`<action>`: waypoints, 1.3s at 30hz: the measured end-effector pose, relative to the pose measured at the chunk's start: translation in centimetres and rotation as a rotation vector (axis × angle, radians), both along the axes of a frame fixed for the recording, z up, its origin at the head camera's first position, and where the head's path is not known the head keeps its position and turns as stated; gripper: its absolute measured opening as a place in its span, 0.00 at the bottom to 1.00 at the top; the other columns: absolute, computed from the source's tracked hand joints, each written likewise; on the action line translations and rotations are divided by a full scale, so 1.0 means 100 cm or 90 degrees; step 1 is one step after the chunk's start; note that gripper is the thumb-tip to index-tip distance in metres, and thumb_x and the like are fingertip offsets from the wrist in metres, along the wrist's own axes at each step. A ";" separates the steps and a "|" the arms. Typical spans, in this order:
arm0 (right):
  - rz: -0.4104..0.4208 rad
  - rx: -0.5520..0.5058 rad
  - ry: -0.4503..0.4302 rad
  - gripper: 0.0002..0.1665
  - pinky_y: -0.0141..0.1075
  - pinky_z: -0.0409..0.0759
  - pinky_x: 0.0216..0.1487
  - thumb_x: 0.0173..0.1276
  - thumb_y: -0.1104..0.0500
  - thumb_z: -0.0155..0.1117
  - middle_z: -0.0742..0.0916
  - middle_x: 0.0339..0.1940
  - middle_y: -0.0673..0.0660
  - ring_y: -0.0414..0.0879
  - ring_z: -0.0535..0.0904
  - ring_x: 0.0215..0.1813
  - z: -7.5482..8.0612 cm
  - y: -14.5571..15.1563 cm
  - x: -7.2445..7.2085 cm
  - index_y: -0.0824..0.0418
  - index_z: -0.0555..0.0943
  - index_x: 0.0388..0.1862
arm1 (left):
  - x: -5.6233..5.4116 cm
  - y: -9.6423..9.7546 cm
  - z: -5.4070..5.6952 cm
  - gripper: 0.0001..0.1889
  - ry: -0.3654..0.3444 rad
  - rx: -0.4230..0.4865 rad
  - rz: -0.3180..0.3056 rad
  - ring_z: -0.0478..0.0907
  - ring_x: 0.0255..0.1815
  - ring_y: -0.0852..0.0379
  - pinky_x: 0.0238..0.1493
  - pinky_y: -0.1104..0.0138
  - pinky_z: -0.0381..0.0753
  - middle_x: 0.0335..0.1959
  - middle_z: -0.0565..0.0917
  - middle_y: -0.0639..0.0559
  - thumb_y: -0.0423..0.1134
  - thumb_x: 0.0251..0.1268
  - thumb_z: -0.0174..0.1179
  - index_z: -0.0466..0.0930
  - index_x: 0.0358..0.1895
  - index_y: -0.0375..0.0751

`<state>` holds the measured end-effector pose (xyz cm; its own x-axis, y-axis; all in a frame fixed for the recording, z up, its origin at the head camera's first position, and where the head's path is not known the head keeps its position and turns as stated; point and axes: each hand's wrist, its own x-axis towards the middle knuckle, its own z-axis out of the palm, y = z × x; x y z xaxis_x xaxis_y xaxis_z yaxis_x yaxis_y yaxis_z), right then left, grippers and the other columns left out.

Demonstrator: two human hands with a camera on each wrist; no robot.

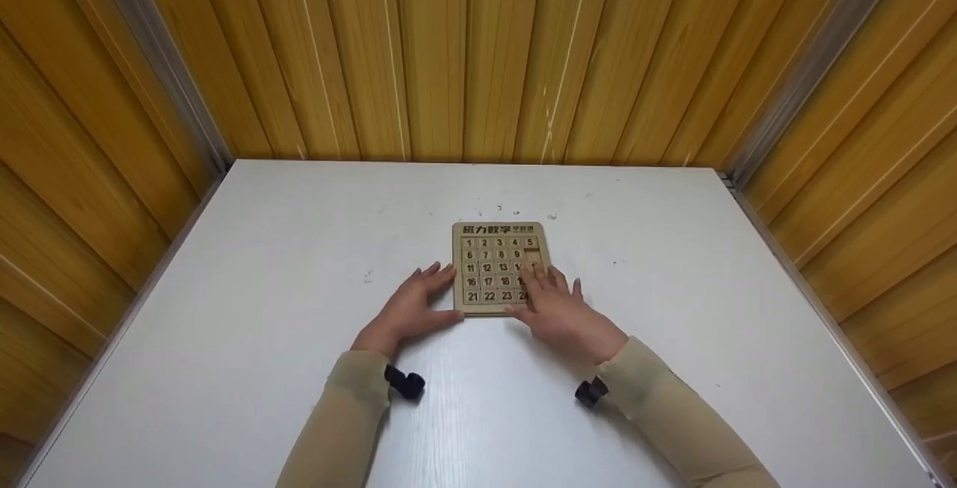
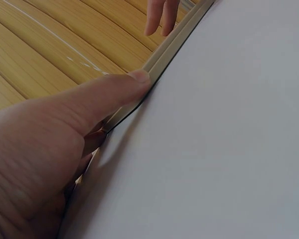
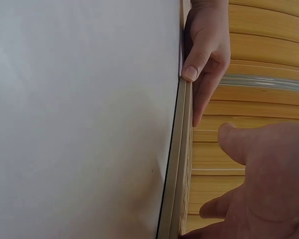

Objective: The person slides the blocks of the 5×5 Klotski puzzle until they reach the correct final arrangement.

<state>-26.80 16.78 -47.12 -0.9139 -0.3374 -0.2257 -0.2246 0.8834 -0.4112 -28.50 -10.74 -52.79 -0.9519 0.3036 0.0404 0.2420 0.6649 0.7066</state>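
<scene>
A wooden sliding number puzzle (image 1: 496, 229) lies flat near the middle of the white table. Its tiles bear black numbers in rows, and a gap shows below tile 5 and right of tile 9. My left hand (image 1: 416, 306) holds the puzzle's lower left corner, thumb at the front edge and fingers along the left side. The left wrist view shows that thumb (image 2: 124, 87) against the puzzle's rim. Above the right-hand columns lies my right hand (image 1: 562, 314), its fingertips on the tiles there and hiding some of them. Its thumb is near the front edge.
The white table (image 1: 299, 249) carries small dark specks behind the puzzle. Wood-patterned panels (image 1: 434, 54) rise at the back and both sides, with metal posts at the corners. A small black device (image 1: 404, 383) is strapped to each wrist.
</scene>
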 end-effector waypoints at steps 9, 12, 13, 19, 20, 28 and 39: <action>-0.002 0.000 -0.014 0.51 0.68 0.27 0.83 0.79 0.34 0.50 0.51 0.87 0.63 0.63 0.33 0.88 0.000 -0.002 -0.012 0.57 0.45 0.87 | 0.000 0.000 -0.001 0.45 0.003 -0.006 0.002 0.53 0.86 0.46 0.86 0.48 0.49 0.80 0.66 0.54 0.52 0.57 0.76 0.66 0.78 0.50; -0.006 0.000 -0.012 0.52 0.68 0.27 0.83 0.78 0.33 0.50 0.50 0.87 0.63 0.63 0.33 0.88 -0.002 -0.002 -0.017 0.57 0.45 0.87 | 0.000 0.001 -0.001 0.45 0.004 -0.004 0.002 0.53 0.86 0.44 0.86 0.47 0.50 0.80 0.66 0.54 0.52 0.57 0.76 0.66 0.78 0.51; -0.008 -0.002 -0.010 0.52 0.68 0.28 0.83 0.78 0.33 0.50 0.50 0.87 0.63 0.63 0.34 0.88 -0.002 -0.002 -0.018 0.57 0.45 0.87 | 0.000 0.001 -0.001 0.45 0.004 -0.004 0.001 0.52 0.86 0.44 0.86 0.47 0.50 0.80 0.66 0.54 0.52 0.57 0.76 0.66 0.78 0.51; -0.014 -0.001 -0.010 0.53 0.68 0.28 0.83 0.77 0.31 0.50 0.50 0.88 0.62 0.63 0.34 0.88 -0.005 -0.002 -0.024 0.57 0.46 0.87 | 0.000 0.000 -0.001 0.45 0.004 -0.004 -0.007 0.52 0.86 0.43 0.86 0.47 0.48 0.81 0.65 0.53 0.52 0.57 0.76 0.65 0.78 0.50; -0.015 -0.001 -0.012 0.53 0.68 0.28 0.83 0.77 0.31 0.50 0.50 0.88 0.61 0.63 0.34 0.88 -0.005 -0.002 -0.024 0.56 0.45 0.87 | 0.000 0.000 -0.001 0.45 0.004 -0.003 -0.007 0.52 0.86 0.43 0.86 0.47 0.48 0.81 0.65 0.52 0.52 0.57 0.76 0.65 0.78 0.50; -0.002 -0.020 0.002 0.52 0.68 0.29 0.83 0.78 0.33 0.50 0.48 0.88 0.60 0.62 0.33 0.88 -0.004 0.000 -0.015 0.57 0.44 0.87 | 0.000 -0.002 -0.003 0.46 0.001 -0.006 -0.002 0.51 0.86 0.41 0.86 0.45 0.48 0.82 0.64 0.52 0.54 0.57 0.75 0.65 0.79 0.52; 0.009 0.006 -0.022 0.51 0.70 0.29 0.82 0.77 0.35 0.54 0.52 0.87 0.65 0.64 0.36 0.87 0.003 0.005 0.020 0.56 0.47 0.86 | 0.001 0.000 -0.002 0.46 -0.007 0.008 0.013 0.51 0.86 0.39 0.86 0.45 0.49 0.81 0.65 0.50 0.52 0.56 0.77 0.66 0.78 0.52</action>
